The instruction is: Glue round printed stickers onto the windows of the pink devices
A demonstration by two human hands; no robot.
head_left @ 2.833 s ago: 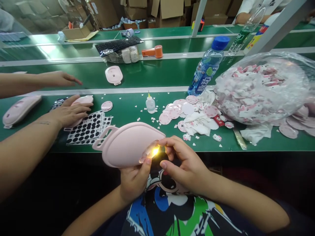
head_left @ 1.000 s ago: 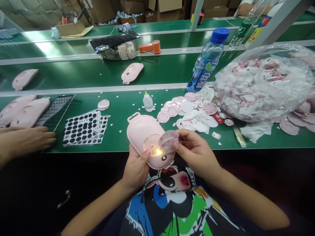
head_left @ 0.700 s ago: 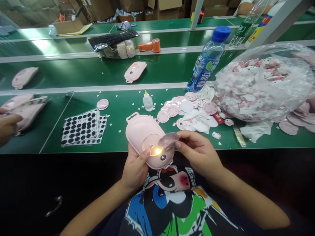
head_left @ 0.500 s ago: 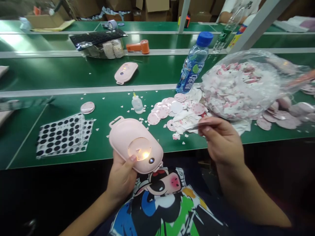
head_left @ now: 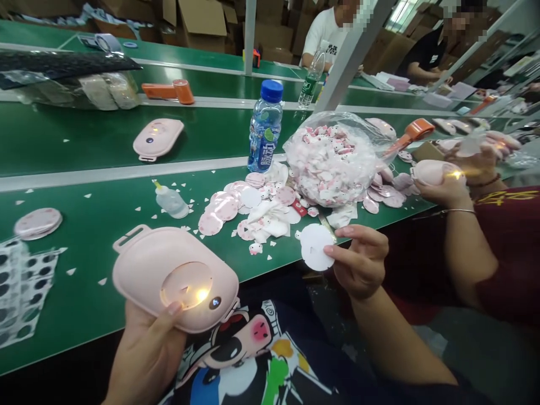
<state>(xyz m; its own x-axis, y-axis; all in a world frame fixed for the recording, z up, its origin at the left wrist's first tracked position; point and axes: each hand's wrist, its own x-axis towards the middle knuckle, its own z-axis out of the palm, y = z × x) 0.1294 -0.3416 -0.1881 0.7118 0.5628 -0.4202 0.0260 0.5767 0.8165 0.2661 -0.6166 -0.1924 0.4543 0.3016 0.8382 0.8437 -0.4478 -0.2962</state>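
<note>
My left hand grips a pale pink oval plastic device by its lower edge, thumb on top beside a round recess that glows yellow. A small dark round button or display sits near the device's right end. In my right hand a white round disc with a small triangular mark is pinched between fingertips, its pale face toward me. Just beyond it on the green bench lie pink patterned discs and crumpled white sheets.
A clear bag of small pink-white pieces stands behind a blue-capped bottle. A dropper bottle, dotted sheets and another pink device lie leftward. At right, a co-worker's hands hold a similar lit device.
The view has swung right, bringing co-workers into sight. My right hand has turned the disc from edge-on to face-on. My left hand still holds the pink device.
</note>
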